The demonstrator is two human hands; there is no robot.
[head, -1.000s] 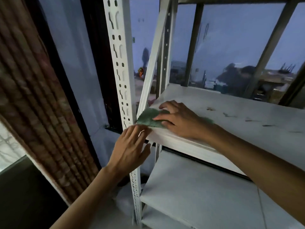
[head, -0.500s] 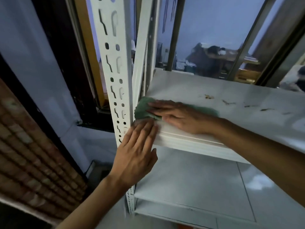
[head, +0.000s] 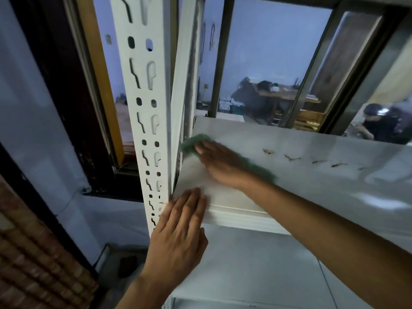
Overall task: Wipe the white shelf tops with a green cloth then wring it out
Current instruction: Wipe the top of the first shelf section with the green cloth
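Observation:
A green cloth [head: 190, 142] lies flat on the white shelf top [head: 312, 175], at its far left end beside the upright post. My right hand [head: 220, 166] presses flat on the cloth, fingers spread, covering its middle; green shows past my fingertips and behind my wrist. My left hand [head: 180, 230] lies open against the shelf's front left corner and holds nothing. Several small brown marks [head: 289, 157] dot the shelf to the right of the cloth.
A white slotted upright post [head: 145, 130] stands at the shelf's left front corner. A lower white shelf [head: 256, 270] sits below. Behind the shelf is a window frame [head: 305, 90]. A rolled bamboo blind [head: 33, 253] hangs at lower left.
My right hand has slid the cloth away from the front edge toward the back left of the shelf. My left hand stays at the front corner. The camera moved closer.

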